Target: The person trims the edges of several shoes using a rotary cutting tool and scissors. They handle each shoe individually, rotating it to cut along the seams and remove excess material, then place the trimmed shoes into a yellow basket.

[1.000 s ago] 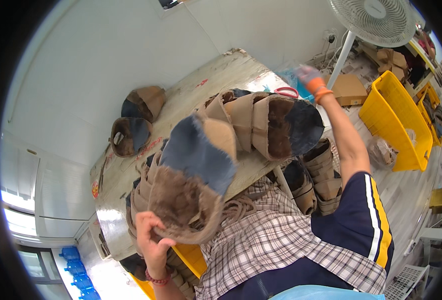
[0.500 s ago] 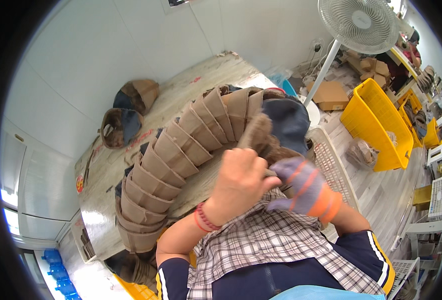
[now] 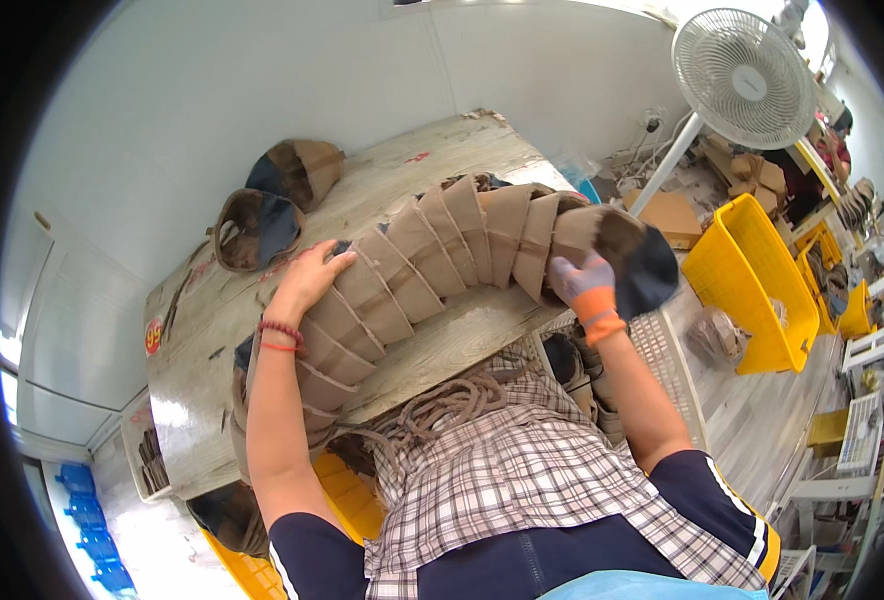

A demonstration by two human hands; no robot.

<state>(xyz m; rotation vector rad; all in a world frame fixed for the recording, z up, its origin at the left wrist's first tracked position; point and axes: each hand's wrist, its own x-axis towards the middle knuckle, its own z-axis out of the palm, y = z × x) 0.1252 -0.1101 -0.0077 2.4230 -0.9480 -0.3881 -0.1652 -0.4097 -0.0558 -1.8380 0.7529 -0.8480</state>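
Observation:
A curved row of nested fur-lined shoe uppers (image 3: pixel 417 262), tan outside with navy parts, lies across the table. My bare left hand (image 3: pixel 312 276), with beads and a red cord at the wrist, lies on the row's outer side, fingers stretched out. My right hand (image 3: pixel 584 290), in a purple and orange glove, grips the upper at the row's right end (image 3: pixel 577 232); its brown fuzzy lining and navy part face right. Part of that hand's fingers is hidden against the upper. Two more uppers (image 3: pixel 259 230) stand apart on the far left of the table.
The pale table (image 3: pixel 482 335) backs onto a white wall. Brown cords (image 3: pixel 452 402) lie over my checked apron. A white crate (image 3: pixel 667 370) with more uppers stands at the table's right. Beyond it are a yellow crate (image 3: pixel 752 290), a fan (image 3: pixel 747 85) and a person (image 3: pixel 837 150).
My left hand has let go of the upper near my chest and moved left onto the row. My right hand has moved up to the row's right end, and the upper there has turned.

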